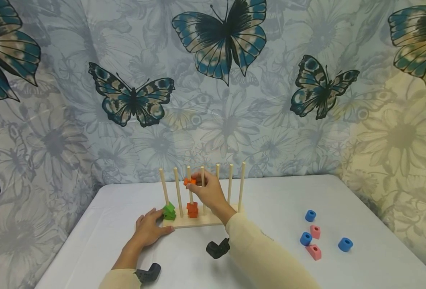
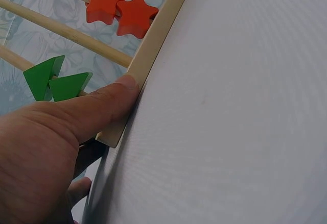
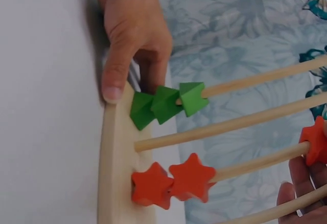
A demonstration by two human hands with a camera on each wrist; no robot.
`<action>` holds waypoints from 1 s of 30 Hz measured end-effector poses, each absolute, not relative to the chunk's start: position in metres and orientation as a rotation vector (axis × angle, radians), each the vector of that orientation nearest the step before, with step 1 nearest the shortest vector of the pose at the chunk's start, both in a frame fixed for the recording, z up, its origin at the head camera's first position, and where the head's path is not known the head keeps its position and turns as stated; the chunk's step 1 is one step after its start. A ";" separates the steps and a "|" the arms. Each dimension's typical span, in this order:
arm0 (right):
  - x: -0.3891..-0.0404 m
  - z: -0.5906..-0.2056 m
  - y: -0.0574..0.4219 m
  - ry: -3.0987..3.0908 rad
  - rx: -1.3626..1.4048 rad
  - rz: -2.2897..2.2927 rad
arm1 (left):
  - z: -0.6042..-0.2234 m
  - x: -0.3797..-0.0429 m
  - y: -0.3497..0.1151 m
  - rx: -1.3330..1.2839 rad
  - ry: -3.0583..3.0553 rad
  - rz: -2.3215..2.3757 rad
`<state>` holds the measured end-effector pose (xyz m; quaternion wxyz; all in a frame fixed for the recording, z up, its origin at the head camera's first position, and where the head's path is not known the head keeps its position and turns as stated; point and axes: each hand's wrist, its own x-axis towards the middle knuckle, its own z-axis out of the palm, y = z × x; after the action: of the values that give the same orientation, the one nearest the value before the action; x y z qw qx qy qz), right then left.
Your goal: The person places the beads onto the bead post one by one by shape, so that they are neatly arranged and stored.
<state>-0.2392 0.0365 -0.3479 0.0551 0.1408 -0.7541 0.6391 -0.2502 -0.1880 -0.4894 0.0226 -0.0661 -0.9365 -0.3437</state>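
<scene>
My left hand (image 1: 149,228) grips the left end of a wooden peg stand (image 1: 194,222), thumb along the base's front edge and fingers behind it. Beside those fingers, three green triangular blocks (image 3: 166,104) sit stacked on the first peg. The second peg is bare. Two red-orange star blocks (image 1: 192,210) rest at the bottom of the third peg. High on that same peg, my right hand (image 1: 210,194) pinches another red-orange star (image 1: 190,182). At the right wrist view's edge, this star (image 3: 318,141) is threaded on the peg, with fingertips against it.
On the white table (image 1: 270,216), right of the stand, lie three blue cylinders (image 1: 345,245) and two pink blocks (image 1: 314,252), all with holes. More bare pegs (image 1: 241,186) stand to the right of my right hand. A butterfly-print cloth (image 1: 231,132) hangs behind the table.
</scene>
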 end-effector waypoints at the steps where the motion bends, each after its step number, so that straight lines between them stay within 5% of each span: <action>1: -0.239 -0.350 0.037 -2.288 0.429 1.938 | -0.489 -0.250 -0.188 -0.200 -2.903 -1.073; 16: -0.266 -0.405 0.041 -2.306 0.398 1.931 | -0.492 -0.251 -0.188 -0.193 -2.918 -1.050; 30: -0.250 -0.393 0.061 -2.302 0.518 1.857 | -0.491 -0.250 -0.187 -0.192 -2.912 -1.050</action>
<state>-0.2496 0.0606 -0.3930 0.0696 0.1720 -0.7648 0.6170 -0.2502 -0.1874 -0.4913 0.0200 -0.0620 -0.9388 -0.3384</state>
